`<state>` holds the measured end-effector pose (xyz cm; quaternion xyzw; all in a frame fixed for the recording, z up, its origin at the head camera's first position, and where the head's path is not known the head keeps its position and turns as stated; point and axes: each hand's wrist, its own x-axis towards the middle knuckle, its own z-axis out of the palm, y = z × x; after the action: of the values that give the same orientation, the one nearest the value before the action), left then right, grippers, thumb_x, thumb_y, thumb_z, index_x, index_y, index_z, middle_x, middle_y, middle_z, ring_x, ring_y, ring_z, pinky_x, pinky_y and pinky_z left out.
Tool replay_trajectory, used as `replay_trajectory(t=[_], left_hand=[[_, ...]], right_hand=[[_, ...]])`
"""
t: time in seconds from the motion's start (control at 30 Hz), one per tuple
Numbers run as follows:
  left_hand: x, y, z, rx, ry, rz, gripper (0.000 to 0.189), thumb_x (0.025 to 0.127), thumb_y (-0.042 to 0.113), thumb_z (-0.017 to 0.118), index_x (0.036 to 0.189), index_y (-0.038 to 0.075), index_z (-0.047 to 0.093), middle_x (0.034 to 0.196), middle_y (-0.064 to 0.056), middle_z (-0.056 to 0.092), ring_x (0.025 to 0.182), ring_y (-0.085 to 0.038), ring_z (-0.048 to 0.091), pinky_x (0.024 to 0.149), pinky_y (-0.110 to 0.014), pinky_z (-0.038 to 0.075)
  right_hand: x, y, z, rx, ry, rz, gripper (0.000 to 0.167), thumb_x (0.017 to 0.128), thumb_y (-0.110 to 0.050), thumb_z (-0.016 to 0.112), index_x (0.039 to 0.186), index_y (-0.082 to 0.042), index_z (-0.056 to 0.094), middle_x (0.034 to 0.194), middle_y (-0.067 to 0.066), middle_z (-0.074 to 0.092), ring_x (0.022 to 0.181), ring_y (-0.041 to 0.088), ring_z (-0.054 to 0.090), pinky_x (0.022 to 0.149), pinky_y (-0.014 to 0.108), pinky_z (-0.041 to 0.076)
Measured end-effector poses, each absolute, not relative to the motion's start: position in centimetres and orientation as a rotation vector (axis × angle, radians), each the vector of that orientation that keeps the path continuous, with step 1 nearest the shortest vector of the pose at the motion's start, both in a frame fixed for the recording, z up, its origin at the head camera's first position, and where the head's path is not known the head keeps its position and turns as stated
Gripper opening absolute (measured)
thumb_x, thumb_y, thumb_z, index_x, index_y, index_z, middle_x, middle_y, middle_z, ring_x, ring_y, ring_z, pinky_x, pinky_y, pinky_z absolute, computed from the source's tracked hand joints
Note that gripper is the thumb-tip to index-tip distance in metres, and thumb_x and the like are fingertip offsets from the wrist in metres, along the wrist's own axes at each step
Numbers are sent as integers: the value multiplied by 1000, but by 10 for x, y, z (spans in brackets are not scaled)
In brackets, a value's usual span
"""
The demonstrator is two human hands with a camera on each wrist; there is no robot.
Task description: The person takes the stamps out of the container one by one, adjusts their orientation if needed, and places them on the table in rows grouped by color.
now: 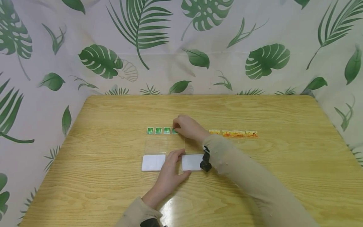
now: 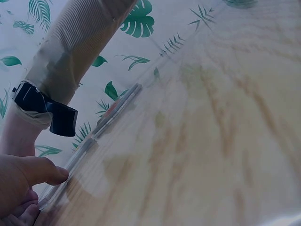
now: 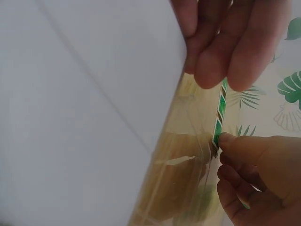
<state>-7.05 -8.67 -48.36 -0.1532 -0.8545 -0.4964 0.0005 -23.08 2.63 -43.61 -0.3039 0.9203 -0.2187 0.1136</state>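
Observation:
In the head view, several small green squares with white borders [image 1: 158,130] lie in a row. My right hand [image 1: 190,127] is at the row's right end, thumb and fingertips pinching a green square [image 3: 217,133], partly hidden under them. Below, a flat white case [image 1: 193,162] with clear edges lies on the table. My left hand [image 1: 170,170] holds this case at its left end, fingers at the far edge and thumb [image 2: 57,174] at the near edge. A second white case [image 1: 153,162] lies just left of that hand, a clear flap [image 1: 156,146] beyond it.
Right of the green squares, a row of yellow-orange strips [image 1: 233,133] lies partly behind my right forearm. A leaf-patterned cloth [image 1: 198,72] hangs behind the wooden table [image 1: 85,176]. My right sleeve [image 1: 249,173] crosses over the right case.

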Motion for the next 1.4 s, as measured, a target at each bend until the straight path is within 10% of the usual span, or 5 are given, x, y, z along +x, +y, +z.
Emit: replay_trajectory(t=[1.4], left_hand=[[-67,-85,-477,-410,-2696,-1646,69,79,5,76,138,-1,40,134,-12,46,125,-24,45,106,-29,38]], right_hand=[[-161,153,-408,-790,2767,-812,15,94,-21,62,96,-9,71,89,0,61,82,16,56,68,31,51]])
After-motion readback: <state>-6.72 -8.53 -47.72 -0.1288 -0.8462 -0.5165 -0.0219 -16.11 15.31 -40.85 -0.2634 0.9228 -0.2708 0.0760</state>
